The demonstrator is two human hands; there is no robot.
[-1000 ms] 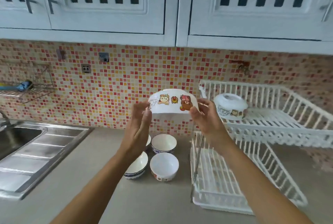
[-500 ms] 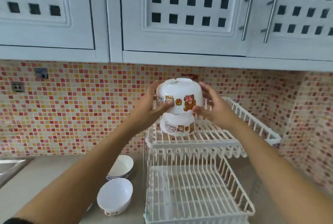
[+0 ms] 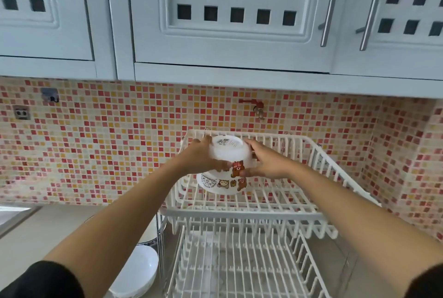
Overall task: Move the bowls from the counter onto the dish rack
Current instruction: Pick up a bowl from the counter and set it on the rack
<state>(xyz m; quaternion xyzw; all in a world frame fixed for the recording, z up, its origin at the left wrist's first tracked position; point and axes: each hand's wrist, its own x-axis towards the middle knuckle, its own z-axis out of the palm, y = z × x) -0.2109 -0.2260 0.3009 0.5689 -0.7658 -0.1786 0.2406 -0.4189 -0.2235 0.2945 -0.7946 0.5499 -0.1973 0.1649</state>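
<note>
Got both hands on a bowl [image 3: 230, 151] right now, upside down, base facing up at me with a little printed label on it. My left hand [image 3: 200, 157] is wrapped around its left side, fingers curled over the far edge, and my right hand [image 3: 262, 162] cups the right side with the thumb down near the bear print. So both are pressed against the bowl, one on each side.

It's sitting right on top of a second bowl [image 3: 221, 183], also flipped over, which rests on the top tier [image 3: 275, 198] of the white rack. Can't really tell if the top one is fully nested down or only touching, my hands cover the seam.

The lower tier [image 3: 239, 266] has nothing on its bars that I can see. Down on the counter [image 3: 36, 233], left of the rack, there's a white bowl [image 3: 136, 271] sitting right side up, and another [image 3: 149, 231] behind it, mostly hidden by my left arm and the rack's metal post.
</note>
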